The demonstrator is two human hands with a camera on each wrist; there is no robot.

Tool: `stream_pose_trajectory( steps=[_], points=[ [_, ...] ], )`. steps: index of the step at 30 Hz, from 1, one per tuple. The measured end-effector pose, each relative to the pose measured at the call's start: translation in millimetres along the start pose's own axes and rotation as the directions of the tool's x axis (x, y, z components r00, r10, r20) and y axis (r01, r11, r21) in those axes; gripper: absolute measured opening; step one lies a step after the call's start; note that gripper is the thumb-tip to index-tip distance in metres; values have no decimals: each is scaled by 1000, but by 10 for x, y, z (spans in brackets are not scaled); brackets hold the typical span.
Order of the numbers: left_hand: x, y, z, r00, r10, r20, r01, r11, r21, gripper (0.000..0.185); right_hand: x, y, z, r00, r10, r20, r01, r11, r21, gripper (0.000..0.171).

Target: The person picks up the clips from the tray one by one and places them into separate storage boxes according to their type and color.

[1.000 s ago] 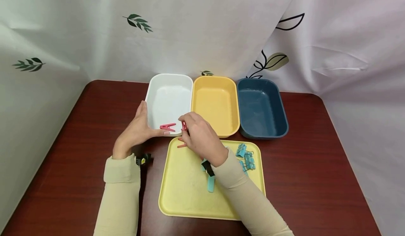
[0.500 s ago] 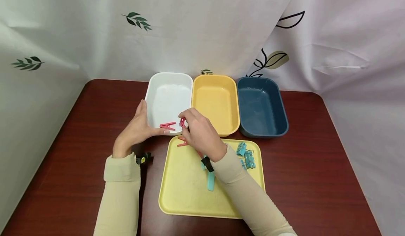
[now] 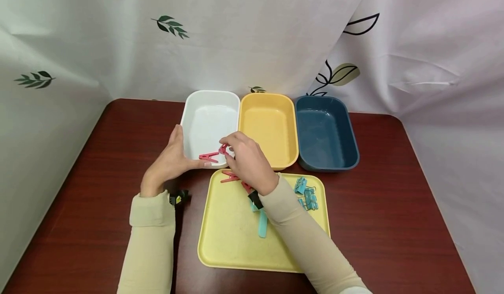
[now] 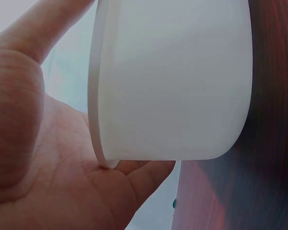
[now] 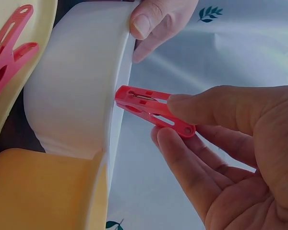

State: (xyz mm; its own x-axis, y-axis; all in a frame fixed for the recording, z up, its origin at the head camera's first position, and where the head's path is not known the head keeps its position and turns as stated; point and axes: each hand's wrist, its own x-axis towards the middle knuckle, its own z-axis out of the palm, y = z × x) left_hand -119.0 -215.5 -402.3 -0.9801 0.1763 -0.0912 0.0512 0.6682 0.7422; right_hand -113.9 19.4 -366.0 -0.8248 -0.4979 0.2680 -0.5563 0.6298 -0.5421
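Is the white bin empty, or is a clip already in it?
Not empty: one pink clip lies in the white bin near its front rim. The right hand pinches a second pink clip at that rim.

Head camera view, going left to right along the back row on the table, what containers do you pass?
white bin → yellow bin → dark blue bin
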Motion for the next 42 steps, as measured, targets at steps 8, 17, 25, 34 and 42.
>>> stream_pose_trajectory(
  steps=[8,17,25,34,42],
  points=[
    [5,0,11,999,31,-15,-31,1000,-5,132,45,-1,21,999,49,-2,-49,999,7,28],
    [1,8,0,1000,-9,6,9,1000,4,136,96,-3,66,997,80,-14,-80,997,19,26],
    [3,4,-3,1000,-12,8,12,1000,8,137,141,19,129,996,87,2,-87,996,12,25],
    [15,-35,21,999,28,-19,-28,1000,-8,132,219,31,174,993,111,31,-113,992,57,26],
    [4,-14,4,1000,-16,7,16,1000,9,136,301,53,179,986,157,52,-162,981,106,29]
  ],
)
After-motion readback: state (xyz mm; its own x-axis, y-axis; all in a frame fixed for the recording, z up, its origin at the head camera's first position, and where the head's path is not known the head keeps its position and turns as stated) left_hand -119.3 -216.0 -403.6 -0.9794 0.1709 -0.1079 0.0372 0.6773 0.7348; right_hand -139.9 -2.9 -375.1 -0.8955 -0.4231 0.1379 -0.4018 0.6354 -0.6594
